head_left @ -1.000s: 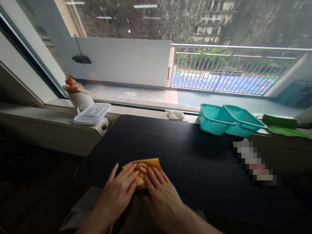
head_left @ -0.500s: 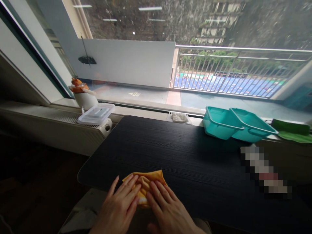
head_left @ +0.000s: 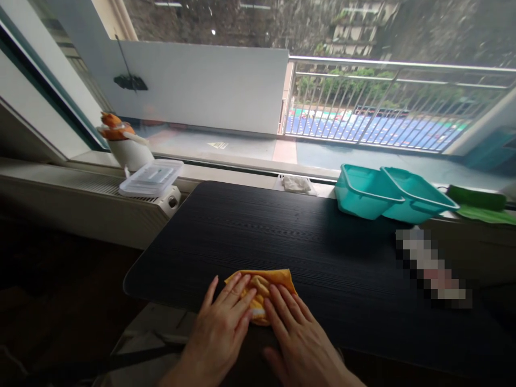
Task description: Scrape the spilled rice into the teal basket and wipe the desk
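Observation:
A crumpled orange cloth (head_left: 264, 284) lies near the front edge of a black table (head_left: 306, 252). My left hand (head_left: 220, 336) rests flat on the cloth's left part, fingers stretched out and slightly apart. My right hand (head_left: 300, 338) lies flat on its right part, fingers also extended. Both palms press down on the cloth side by side; most of the cloth is hidden beneath them.
Two teal plastic bins (head_left: 393, 193) stand at the table's back right by the window sill. A clear lidded box (head_left: 151, 177) and a white pot (head_left: 124, 145) sit on the radiator ledge at left. A green item (head_left: 479, 204) lies at far right. A small white packet (head_left: 296, 184) rests on the sill.
Both hands and the cloth have slid a little to the right along the table's front edge, staying flat on the cloth throughout.

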`<state>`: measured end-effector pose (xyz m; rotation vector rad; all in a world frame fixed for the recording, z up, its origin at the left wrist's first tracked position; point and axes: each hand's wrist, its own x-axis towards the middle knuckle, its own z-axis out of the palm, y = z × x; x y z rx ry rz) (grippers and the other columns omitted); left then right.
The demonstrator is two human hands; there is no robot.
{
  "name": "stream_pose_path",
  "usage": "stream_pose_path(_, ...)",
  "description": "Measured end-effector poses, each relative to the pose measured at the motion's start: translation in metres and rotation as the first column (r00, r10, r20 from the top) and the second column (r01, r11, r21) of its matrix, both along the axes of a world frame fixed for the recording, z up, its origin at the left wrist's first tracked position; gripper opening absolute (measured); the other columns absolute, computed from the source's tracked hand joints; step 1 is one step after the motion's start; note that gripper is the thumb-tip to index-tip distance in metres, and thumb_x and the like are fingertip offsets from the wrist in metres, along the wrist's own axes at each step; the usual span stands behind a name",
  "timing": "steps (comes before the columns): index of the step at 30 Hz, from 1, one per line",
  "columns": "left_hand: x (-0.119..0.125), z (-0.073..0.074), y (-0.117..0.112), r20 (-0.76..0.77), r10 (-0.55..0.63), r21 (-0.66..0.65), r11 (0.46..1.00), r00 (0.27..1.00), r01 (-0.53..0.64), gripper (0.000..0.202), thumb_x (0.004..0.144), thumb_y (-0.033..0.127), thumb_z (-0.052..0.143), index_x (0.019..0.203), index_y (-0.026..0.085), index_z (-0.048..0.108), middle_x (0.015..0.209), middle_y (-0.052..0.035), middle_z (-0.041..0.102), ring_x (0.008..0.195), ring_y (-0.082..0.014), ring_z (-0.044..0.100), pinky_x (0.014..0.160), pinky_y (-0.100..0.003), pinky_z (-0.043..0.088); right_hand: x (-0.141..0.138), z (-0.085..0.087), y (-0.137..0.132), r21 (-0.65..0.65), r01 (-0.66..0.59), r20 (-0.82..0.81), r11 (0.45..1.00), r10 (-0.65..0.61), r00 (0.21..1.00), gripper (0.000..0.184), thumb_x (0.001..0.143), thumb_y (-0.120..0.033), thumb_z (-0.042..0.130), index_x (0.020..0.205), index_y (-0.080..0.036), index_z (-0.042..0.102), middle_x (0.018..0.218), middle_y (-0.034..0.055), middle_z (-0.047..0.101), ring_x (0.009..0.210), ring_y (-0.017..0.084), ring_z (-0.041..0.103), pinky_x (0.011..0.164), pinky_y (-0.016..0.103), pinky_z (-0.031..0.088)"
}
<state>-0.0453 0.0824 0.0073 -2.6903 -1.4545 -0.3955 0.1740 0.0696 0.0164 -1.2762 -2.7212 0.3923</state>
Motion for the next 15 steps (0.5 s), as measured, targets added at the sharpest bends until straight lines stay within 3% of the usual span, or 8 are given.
stream_pose_path(2, -0.023, -0.003, -0.005, 0.003, 0.067, 0.005, 0.998, 0.998, -0.067, 0.045, 0.094, 0.021, 0.041, 0.137, 0.03, 0.053, 0.143, -0.002, 0.056, 0.132, -0.0208, 0.052, 0.114, -0.05, 0.034, -0.025, 0.004, 0.005, -0.018, -0.058, -0.034, 0.998, 0.057, 0.998, 0.07, 0.097, -0.05, 0.043, 0.15, -0.006, 0.034, 0.158, 0.019, 0.026, 0.145, 0.036, 0.024, 0.116, 0.052, 0.031)
stream_pose_path(4, -0.062, -0.008, -0.01, -0.01, 0.185, 0.002, 0.983, 0.983, -0.185, 0.044, 0.095, 0.025, 0.039, 0.135, 0.031, 0.056, 0.141, -0.0032, 0.058, 0.13, -0.0232, 0.054, 0.112, -0.052, 0.034, -0.066, 0.01, 0.019, -0.011, -0.134, -0.099, 0.991, 0.132, 0.986, 0.068, 0.099, -0.05, 0.039, 0.15, -0.004, 0.033, 0.158, 0.0187, 0.028, 0.146, 0.033, 0.023, 0.118, 0.05, 0.027)
stream_pose_path(7, -0.123, -0.013, -0.017, -0.043, 0.391, -0.004, 0.92, 0.92, -0.391, 0.043, 0.095, 0.034, 0.035, 0.128, 0.028, 0.063, 0.136, -0.0081, 0.062, 0.124, -0.0301, 0.06, 0.106, -0.061, 0.037, -0.131, 0.018, 0.038, 0.051, -0.238, -0.152, 0.97, 0.243, 0.958, 0.063, 0.101, -0.042, 0.039, 0.148, -0.001, 0.035, 0.155, 0.0207, 0.036, 0.145, 0.03, 0.027, 0.12, 0.048, 0.024)
stream_pose_path(9, -0.147, -0.013, -0.021, -0.042, 0.493, 0.012, 0.87, 0.869, -0.493, 0.045, 0.096, 0.036, 0.033, 0.125, 0.025, 0.065, 0.134, -0.0105, 0.063, 0.121, -0.0324, 0.061, 0.105, -0.064, 0.037, -0.158, 0.022, 0.044, 0.053, -0.281, -0.141, 0.958, 0.286, 0.948, 0.062, 0.1, -0.04, 0.041, 0.146, 0.002, 0.036, 0.153, 0.022, 0.04, 0.145, 0.031, 0.029, 0.12, 0.048, 0.023)
stream_pose_path(12, -0.139, -0.007, -0.022, -0.043, 0.5, 0.017, 0.866, 0.865, -0.499, 0.046, 0.096, 0.036, 0.031, 0.122, 0.024, 0.067, 0.133, -0.0119, 0.064, 0.121, -0.0326, 0.062, 0.104, -0.065, 0.038, -0.155, 0.023, 0.041, 0.041, -0.289, -0.147, 0.956, 0.292, 0.945, 0.062, 0.101, -0.039, 0.038, 0.148, 0.002, 0.033, 0.154, 0.0213, 0.036, 0.145, 0.029, 0.028, 0.12, 0.046, 0.024)
stream_pose_path(15, -0.086, 0.003, -0.016, -0.038, 0.344, -0.028, 0.938, 0.938, -0.345, 0.041, 0.096, 0.03, 0.035, 0.123, 0.027, 0.066, 0.136, -0.0079, 0.062, 0.126, -0.0283, 0.058, 0.105, -0.061, 0.04, -0.102, 0.014, 0.026, 0.033, -0.239, -0.138, 0.97, 0.242, 0.96, 0.065, 0.099, -0.042, 0.041, 0.15, -0.004, 0.031, 0.158, 0.0182, 0.029, 0.147, 0.03, 0.023, 0.119, 0.047, 0.027)
